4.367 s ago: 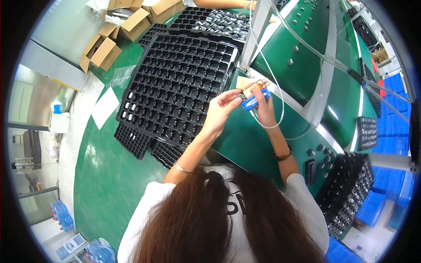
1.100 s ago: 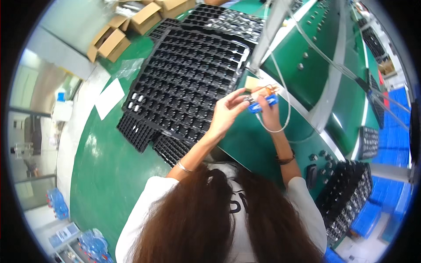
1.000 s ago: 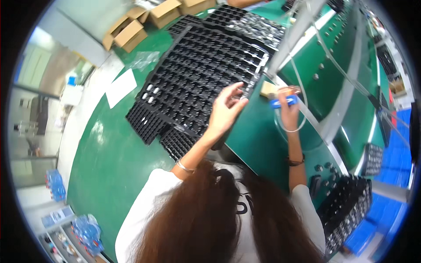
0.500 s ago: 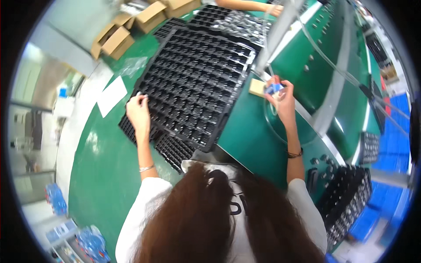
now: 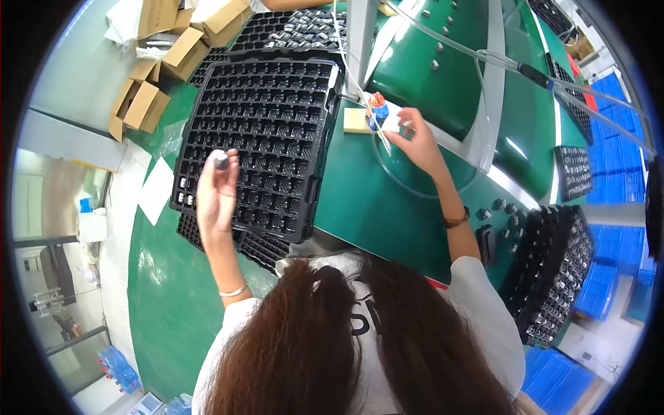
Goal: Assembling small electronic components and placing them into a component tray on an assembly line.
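The person's left hand (image 5: 218, 197) is pinched on a small metal part (image 5: 220, 162), holding it at the fingertips, palm partly turned up, above the left portion of a large black tray (image 5: 263, 135). The right hand (image 5: 423, 148) has its thumb and fingers apart and curled, with nothing seen between them; it is just beside a blue device with an orange top (image 5: 378, 114), and whether the thumb touches the white cable below that device cannot be told. The device stands upright at the edge of a pale yellow block (image 5: 356, 121), which lies on the green worktop (image 5: 373, 207). Rows of pockets cover the large tray, and a few metal pieces (image 5: 185, 198) sit in those near its lower left corner, close to the left wrist. Smaller black trays (image 5: 263, 249) show from under its near edge, and a tray crowded with metal parts (image 5: 308, 31) lies beyond its far edge. Farther left are a white sheet (image 5: 158, 190) and open cardboard boxes (image 5: 146, 105). Past the right hand runs a green belt (image 5: 432, 86) bearing scattered metal parts; near the right elbow, loose parts (image 5: 510, 207) lie beside a stack of filled black trays (image 5: 546, 277), with blue crates (image 5: 615, 235) beyond.
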Demonstrator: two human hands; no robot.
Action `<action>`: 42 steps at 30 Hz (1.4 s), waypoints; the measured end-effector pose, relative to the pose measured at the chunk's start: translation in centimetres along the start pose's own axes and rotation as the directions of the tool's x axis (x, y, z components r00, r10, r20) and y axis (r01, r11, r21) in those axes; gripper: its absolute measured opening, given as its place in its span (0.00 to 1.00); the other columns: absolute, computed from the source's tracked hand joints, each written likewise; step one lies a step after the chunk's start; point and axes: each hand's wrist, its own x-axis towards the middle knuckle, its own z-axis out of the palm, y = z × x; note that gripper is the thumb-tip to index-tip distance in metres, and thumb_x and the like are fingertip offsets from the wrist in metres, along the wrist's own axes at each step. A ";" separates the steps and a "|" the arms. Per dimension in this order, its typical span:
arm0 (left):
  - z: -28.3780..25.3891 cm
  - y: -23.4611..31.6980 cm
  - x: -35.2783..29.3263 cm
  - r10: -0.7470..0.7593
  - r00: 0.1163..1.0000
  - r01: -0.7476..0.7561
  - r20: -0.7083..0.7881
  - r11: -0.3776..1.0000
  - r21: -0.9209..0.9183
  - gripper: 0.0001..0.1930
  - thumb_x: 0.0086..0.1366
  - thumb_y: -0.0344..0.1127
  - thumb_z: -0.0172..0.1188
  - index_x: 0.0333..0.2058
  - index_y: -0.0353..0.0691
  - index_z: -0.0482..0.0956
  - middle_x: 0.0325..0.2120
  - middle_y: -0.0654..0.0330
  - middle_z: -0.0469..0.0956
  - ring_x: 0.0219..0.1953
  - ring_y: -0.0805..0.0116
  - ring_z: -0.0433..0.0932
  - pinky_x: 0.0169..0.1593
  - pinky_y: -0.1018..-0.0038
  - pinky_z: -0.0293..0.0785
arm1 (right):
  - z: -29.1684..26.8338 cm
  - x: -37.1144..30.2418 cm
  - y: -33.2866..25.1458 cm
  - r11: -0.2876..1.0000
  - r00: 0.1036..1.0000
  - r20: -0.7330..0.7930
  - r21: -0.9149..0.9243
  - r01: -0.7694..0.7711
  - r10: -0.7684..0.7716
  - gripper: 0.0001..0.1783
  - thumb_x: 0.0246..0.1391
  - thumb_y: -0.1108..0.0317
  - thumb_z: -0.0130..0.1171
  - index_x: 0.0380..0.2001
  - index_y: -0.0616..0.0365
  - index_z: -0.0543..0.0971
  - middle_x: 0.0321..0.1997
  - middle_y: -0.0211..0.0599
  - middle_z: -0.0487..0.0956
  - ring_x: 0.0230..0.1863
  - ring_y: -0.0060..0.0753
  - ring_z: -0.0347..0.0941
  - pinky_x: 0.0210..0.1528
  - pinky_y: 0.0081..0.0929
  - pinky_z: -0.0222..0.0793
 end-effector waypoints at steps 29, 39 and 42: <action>8.6 -10.2 -3.2 -0.403 0.878 0.370 0.260 0.914 0.167 0.19 0.66 0.36 0.52 0.53 0.35 0.67 0.40 0.61 0.74 0.41 0.74 0.72 0.47 0.79 0.69 | -5.0 13.2 10.1 0.943 0.789 -0.603 -0.318 -0.102 -0.119 0.22 0.47 0.54 0.61 0.39 0.57 0.73 0.29 0.50 0.77 0.34 0.54 0.74 0.38 0.44 0.68; 10.6 -13.2 -2.3 -0.332 0.890 0.295 0.311 0.942 0.160 0.14 0.65 0.32 0.53 0.48 0.32 0.72 0.39 0.63 0.76 0.39 0.78 0.73 0.46 0.82 0.69 | -2.7 9.5 4.4 0.962 0.867 -0.489 0.270 0.046 0.096 0.19 0.54 0.55 0.57 0.37 0.61 0.73 0.29 0.34 0.76 0.29 0.26 0.72 0.32 0.24 0.67; 11.1 -13.3 -1.9 -0.309 0.904 0.273 0.296 0.949 0.157 0.14 0.65 0.32 0.53 0.47 0.32 0.73 0.39 0.63 0.76 0.38 0.79 0.73 0.47 0.82 0.69 | -0.1 4.4 -0.3 0.568 0.955 -0.113 0.820 -0.066 0.273 0.12 0.58 0.62 0.53 0.41 0.56 0.72 0.37 0.27 0.73 0.36 0.15 0.69 0.35 0.15 0.66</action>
